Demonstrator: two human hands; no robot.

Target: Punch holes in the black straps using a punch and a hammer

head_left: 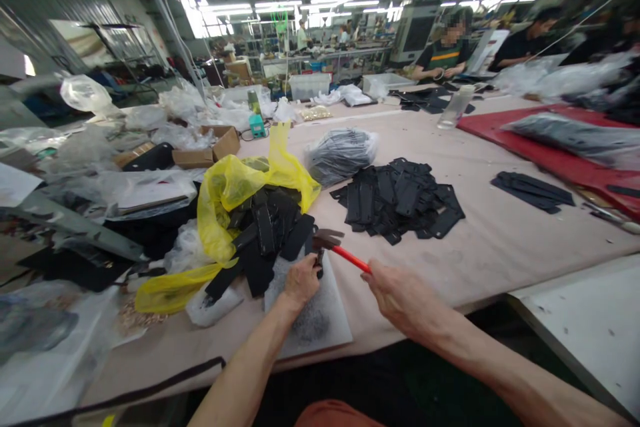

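My right hand (387,283) is wrapped round the red handle of a hammer (353,259), whose metal head is beside and just above my left hand. The fingers of my left hand (304,278) are closed round a small dark tool (320,263) over a white board (330,320) with a dark worn patch. Black pieces (270,223) spill from a yellow plastic bag (220,193) to the left of the board. Beyond the hammer lies a heap of black pieces (400,197) on the table. The tip of the small tool is too unclear to make out.
A clear bag of dark pieces (341,153) lies behind the heap. Several black strips (533,190) lie to the right, near a red sheet (490,130). An open cardboard box (215,147) and clear plastic bags crowd the left. A person (445,57) sits across the table.
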